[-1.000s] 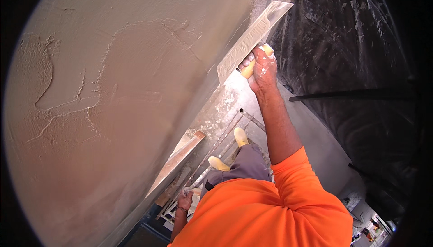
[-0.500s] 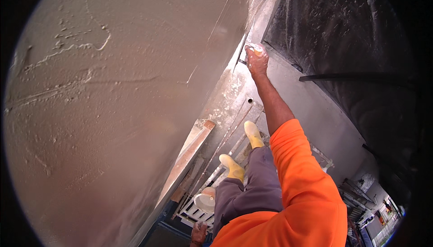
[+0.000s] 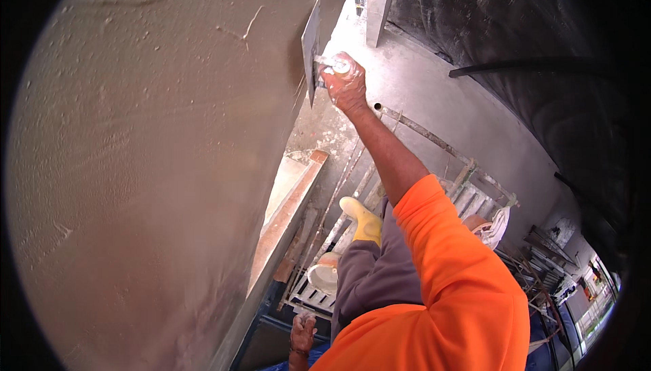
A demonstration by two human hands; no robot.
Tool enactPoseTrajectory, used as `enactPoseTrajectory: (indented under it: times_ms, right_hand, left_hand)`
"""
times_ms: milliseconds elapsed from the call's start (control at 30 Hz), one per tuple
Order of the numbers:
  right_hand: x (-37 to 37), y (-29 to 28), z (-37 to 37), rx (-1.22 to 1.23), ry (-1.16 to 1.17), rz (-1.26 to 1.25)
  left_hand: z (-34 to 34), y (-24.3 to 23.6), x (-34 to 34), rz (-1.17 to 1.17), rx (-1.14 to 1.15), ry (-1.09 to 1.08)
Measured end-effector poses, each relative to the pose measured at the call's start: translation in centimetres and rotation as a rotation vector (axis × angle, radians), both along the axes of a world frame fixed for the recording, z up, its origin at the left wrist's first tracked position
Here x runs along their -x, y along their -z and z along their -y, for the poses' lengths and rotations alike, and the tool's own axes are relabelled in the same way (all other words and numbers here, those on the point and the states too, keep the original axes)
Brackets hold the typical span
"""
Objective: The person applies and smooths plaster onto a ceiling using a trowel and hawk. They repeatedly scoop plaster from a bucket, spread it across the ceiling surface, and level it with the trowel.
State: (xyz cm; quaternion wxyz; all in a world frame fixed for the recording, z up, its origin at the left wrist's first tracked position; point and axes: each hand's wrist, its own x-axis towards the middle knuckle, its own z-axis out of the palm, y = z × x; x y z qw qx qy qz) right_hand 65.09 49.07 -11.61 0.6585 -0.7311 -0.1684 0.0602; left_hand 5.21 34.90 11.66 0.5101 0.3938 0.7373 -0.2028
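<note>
My right hand (image 3: 347, 85), smeared with white plaster, is closed around the handle of a plastering trowel (image 3: 310, 44). The trowel's flat metal blade stands nearly on edge beside the grey, freshly plastered wall (image 3: 163, 154). A shadow lies on the wall by the blade; whether the two touch, I cannot tell. Low in the view, my left hand (image 3: 302, 334) hangs near a white slatted platform, its plaster-marked fingers loosely bent and apart, with nothing visible in them. Ridges and small lumps show on the wall's upper part.
I stand in yellow boots (image 3: 363, 220) on a scaffold with rusty, splattered tubes (image 3: 424, 130). A plaster-stained bucket (image 3: 323, 277) sits by my leg. Wooden boards (image 3: 288, 211) run along the wall's foot. Dark sheeting (image 3: 515, 25) hangs to the right, with a black bar (image 3: 529, 67) across it.
My right hand has moved left, bringing the trowel blade into clear view beside the wall. My view has shifted, and more of the scaffold at the right shows. One boot is now hidden.
</note>
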Motion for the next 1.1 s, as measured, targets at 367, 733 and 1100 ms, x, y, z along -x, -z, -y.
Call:
enactPoseTrajectory:
  times_ms: [367, 733, 1100]
  right_hand:
    - [22.7, -8.8, 0.3, -0.077, -0.139, -0.136]
    - [24.0, -30.3, 6.5, -0.742, -0.573, -0.794]
    - [4.5, -23.2, 8.2, -0.754, -0.127, -1.104]
  left_hand:
    - [-1.0, 1.9, 11.1, 0.086, -0.084, 0.077]
    - [-0.7, 5.2, 13.6, 0.141, -0.141, 0.143]
    - [0.2, 6.4, 5.8, 0.211, -0.233, 0.137]
